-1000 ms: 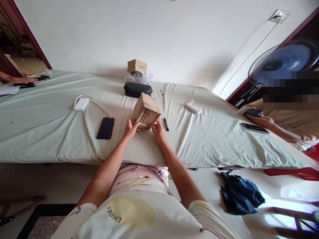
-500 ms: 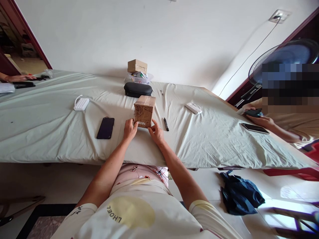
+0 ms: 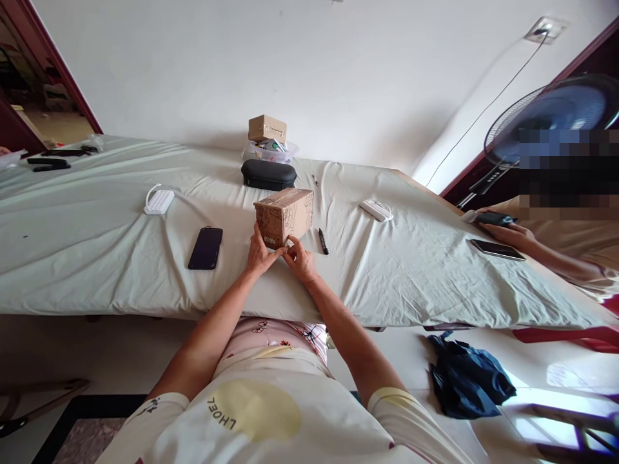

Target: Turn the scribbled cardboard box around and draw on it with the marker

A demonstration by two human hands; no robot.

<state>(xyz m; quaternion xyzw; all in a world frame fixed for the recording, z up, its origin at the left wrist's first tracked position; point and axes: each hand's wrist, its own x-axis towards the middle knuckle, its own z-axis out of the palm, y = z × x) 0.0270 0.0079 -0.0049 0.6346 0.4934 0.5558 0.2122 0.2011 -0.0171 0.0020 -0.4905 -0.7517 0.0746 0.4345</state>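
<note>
A small taped cardboard box [image 3: 285,216] stands on the pale green sheet of the table [image 3: 97,245], right in front of me. My left hand [image 3: 260,252] holds the box at its lower near corner. My right hand [image 3: 298,259] pinches a small white bit, perhaps a label or a tape end, at the box's lower front edge. A black marker [image 3: 323,241] lies just right of the box, and a black phone [image 3: 206,247] lies to its left.
Behind the box lie a black case [image 3: 269,174], a plastic tub with another cardboard box [image 3: 267,128] on it, and two white power banks [image 3: 158,201] [image 3: 375,209]. A person at the right holds a dark device beside a phone [image 3: 497,249]. A fan [image 3: 556,119] stands behind them.
The box was tilted on an edge, then set down and turned so a long side faces me. My right hand moved from the box's side to its lower front edge and now pinches there.
</note>
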